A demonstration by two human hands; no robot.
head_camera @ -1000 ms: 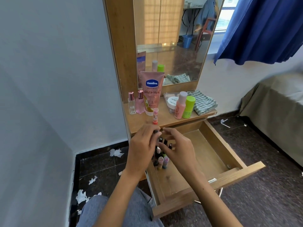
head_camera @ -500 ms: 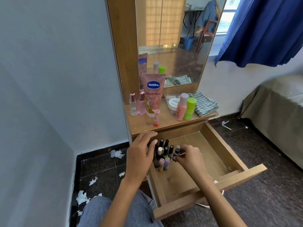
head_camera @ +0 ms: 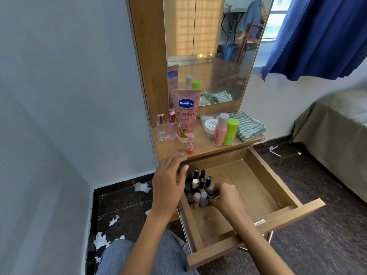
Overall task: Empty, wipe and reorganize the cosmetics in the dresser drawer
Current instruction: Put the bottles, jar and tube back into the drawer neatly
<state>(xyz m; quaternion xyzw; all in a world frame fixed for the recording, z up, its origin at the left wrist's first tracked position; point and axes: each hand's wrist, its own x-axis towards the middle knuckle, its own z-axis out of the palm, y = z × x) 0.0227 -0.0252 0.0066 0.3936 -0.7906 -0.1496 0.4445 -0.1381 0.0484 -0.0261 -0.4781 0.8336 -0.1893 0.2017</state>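
The wooden drawer (head_camera: 258, 185) is pulled out below the dresser top (head_camera: 170, 151). Several nail polish bottles (head_camera: 198, 181) stand upright in a tight cluster at its back left. My left hand (head_camera: 168, 185) rests against the cluster's left side over the drawer wall, fingers nearly straight. My right hand (head_camera: 224, 197) pinches a small grey-capped bottle (head_camera: 210, 191) at the cluster's front right corner. On the top stand a pink Vaseline tube (head_camera: 185, 114), a lip balm stick (head_camera: 190, 143), two perfume bottles (head_camera: 166, 127), a pink bottle (head_camera: 220, 130) and a green bottle (head_camera: 230, 132).
A folded green checked cloth (head_camera: 248, 126) and a white jar (head_camera: 210, 126) lie at the top's right side, below the mirror (head_camera: 208, 46). A bed (head_camera: 337, 135) stands to the right. Torn paper scraps (head_camera: 101, 239) litter the dark floor at the left.
Both hands have come off the top of the bottle cluster, uncovering it. My left hand shifted to its left side and my right hand dropped to its front right corner.
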